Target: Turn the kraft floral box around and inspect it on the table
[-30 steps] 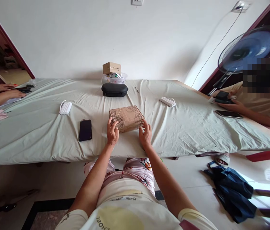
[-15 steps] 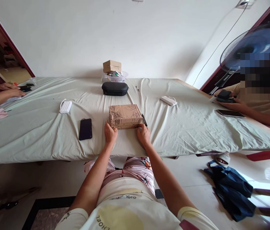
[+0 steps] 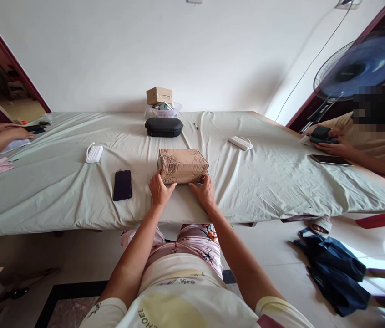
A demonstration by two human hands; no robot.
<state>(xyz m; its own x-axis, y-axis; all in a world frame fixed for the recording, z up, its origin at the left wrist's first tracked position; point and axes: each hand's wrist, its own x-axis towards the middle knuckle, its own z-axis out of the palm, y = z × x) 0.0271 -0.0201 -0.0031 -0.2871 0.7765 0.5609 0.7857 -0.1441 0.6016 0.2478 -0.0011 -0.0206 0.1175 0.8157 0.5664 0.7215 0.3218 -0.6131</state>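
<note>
A brown cardboard box point(image 3: 184, 165) with dark line drawings lies on the cloth-covered table in front of me. My left hand point(image 3: 160, 188) grips its near left corner, thumb along the bottom front edge. At the near right corner my right hand point(image 3: 205, 189) holds it the same way, thumb pointing inward. The far and under sides of the box are hidden. Left of my left hand lies a black smartphone point(image 3: 122, 185). Behind the box rests a long black zip case point(image 3: 164, 127).
White power banks lie left point(image 3: 94, 154) and right point(image 3: 241, 143). A plastic basin point(image 3: 175, 110) with a small carton point(image 3: 159, 95) on it stands by the wall. People's hands work at both table ends; a dark phone point(image 3: 331, 160) and a fan point(image 3: 359, 68) are on the right.
The box has shifted slightly right and turned so its front faces me more squarely. My hands have moved up its sides. The black pen beside its right side is no longer visible.
</note>
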